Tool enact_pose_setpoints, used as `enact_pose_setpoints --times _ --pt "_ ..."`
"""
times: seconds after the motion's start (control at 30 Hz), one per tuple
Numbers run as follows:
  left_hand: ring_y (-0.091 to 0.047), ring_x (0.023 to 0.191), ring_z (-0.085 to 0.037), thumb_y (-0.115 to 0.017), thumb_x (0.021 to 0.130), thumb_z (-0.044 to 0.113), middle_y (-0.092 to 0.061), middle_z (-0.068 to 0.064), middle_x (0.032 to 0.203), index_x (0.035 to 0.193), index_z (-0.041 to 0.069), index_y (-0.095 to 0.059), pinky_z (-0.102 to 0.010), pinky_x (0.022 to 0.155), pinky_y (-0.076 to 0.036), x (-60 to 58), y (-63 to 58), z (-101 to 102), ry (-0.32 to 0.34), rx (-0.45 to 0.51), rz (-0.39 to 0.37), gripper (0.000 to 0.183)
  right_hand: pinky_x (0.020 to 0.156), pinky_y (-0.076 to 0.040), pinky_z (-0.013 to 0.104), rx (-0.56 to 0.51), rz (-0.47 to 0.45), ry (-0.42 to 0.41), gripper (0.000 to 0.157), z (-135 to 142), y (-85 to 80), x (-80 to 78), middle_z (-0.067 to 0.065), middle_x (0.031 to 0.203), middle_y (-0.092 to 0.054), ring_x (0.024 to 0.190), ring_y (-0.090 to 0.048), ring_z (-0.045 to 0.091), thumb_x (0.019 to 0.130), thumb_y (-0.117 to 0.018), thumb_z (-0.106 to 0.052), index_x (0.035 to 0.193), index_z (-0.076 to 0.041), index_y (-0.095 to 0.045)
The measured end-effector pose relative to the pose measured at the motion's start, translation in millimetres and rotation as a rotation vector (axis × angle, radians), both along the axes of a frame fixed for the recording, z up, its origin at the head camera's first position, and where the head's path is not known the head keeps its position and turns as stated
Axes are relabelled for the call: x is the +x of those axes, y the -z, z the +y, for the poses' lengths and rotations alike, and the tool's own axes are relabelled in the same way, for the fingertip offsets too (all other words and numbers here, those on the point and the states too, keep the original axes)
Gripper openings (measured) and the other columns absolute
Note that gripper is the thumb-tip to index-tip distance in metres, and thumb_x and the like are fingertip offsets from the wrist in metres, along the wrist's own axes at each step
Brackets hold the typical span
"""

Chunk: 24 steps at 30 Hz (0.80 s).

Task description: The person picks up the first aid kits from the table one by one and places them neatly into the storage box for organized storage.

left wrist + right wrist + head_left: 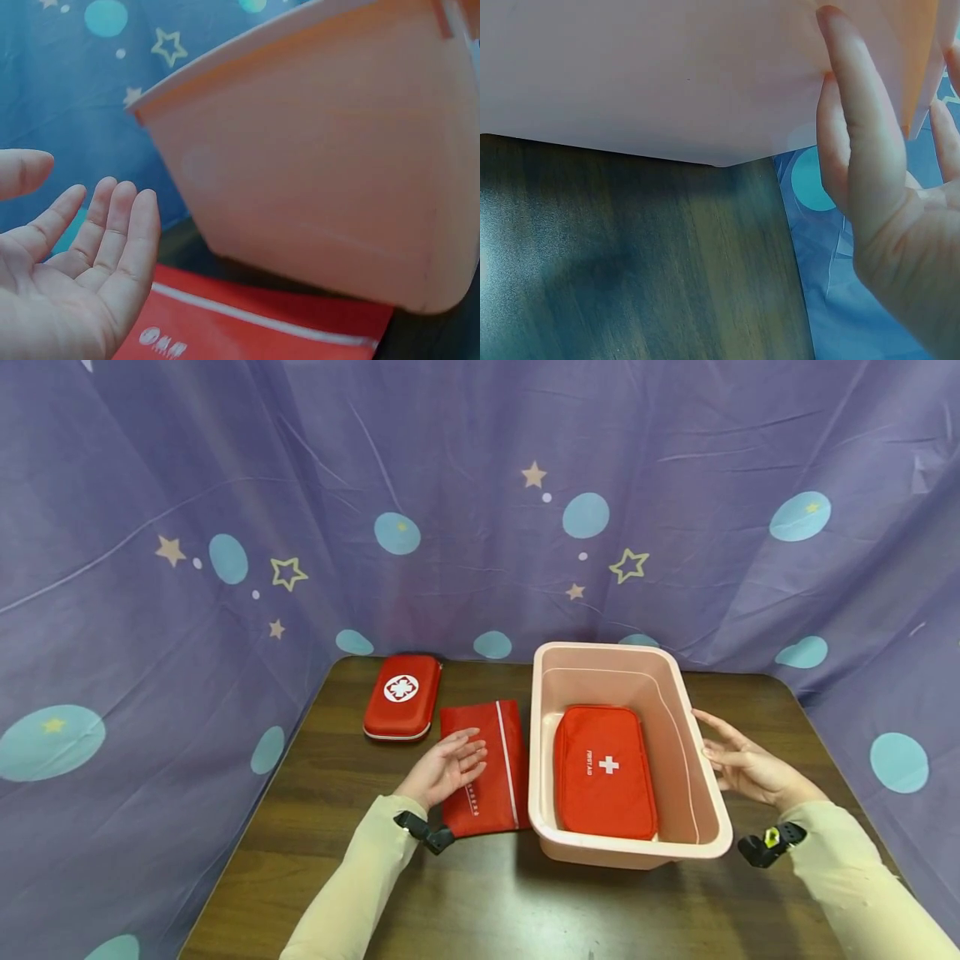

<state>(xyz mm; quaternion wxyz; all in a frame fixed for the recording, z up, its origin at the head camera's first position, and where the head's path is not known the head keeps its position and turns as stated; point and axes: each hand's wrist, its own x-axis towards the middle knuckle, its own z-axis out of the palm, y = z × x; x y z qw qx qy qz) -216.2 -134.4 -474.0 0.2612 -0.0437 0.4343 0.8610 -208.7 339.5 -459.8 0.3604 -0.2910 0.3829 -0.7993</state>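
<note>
A pink plastic bin (630, 852) stands on the table, a red first aid pouch (607, 772) with a white cross lying flat inside it. My right hand (753, 768) is at the bin's right side, its extended fingertips against the outer wall just below the rim. Over a flat red bag (495, 810) with a white stripe, my left hand (446, 768) hovers palm up, fingers relaxed and holding nothing. In the left wrist view, that hand (82, 277) is beside the bin's left wall (315, 165), apart from it.
A red hard case (403, 697) with a white emblem lies at the table's back left. The brown wooden table (300, 852) meets a purple patterned curtain (450, 468) at the back and sides. The bin's left wall borders the flat red bag.
</note>
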Motion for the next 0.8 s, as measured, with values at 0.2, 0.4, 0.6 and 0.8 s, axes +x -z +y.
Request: enact_pose_setpoints --times 0.2,0.4,0.6,0.8 --pt "-0.059 0.095 -0.012 -0.036 0.102 0.017 -0.062 0.002 0.098 0.116 0.016 -0.05 -0.028 0.089 -0.049 0.8 7.3 -22 -0.066 -0.025 -0.053 0.019 0.095 -0.048 0.045 -0.002 -0.003 0.0 0.067 1 1.1 -0.2 0.005 0.139 -0.048 0.125 -0.051 0.02 0.098 -0.015 0.011 0.149 -0.032 -0.021" --pt "-0.058 0.095 -0.012 -0.035 0.103 0.017 -0.059 0.002 0.099 0.124 0.017 -0.044 -0.027 0.087 -0.049 -0.8 8.5 -41 -0.132 -0.035 -0.081 0.023 0.095 -0.048 0.045 -0.001 -0.004 0.0 0.066 2 1.4 0.1 0.005 0.139 -0.048 0.126 -0.051 0.02 0.099 -0.015 0.01 0.149 -0.032 -0.022" --pt "-0.057 0.097 -0.013 -0.036 0.103 0.018 -0.057 0.0 0.1 0.105 0.021 -0.056 -0.03 0.093 -0.047 -1.5 8.7 -59 -0.183 -0.04 -0.102 0.02 0.095 -0.048 0.045 0.008 -0.001 0.004 0.066 1 0.6 -0.3 0.005 0.139 -0.048 0.125 -0.052 0.02 0.099 -0.017 0.01 0.149 -0.032 -0.02" --pt "-0.056 0.098 -0.012 -0.035 0.102 0.019 -0.054 0.0 0.1 0.108 0.019 -0.046 -0.03 0.095 -0.046 -5.2 6.5 -77 -0.236 -0.046 -0.124 0.011 0.095 -0.048 0.045 0.003 -0.007 0.0 0.065 1 0.8 -0.2 0.005 0.138 -0.049 0.124 -0.052 0.02 0.099 -0.017 0.009 0.149 -0.032 -0.021"
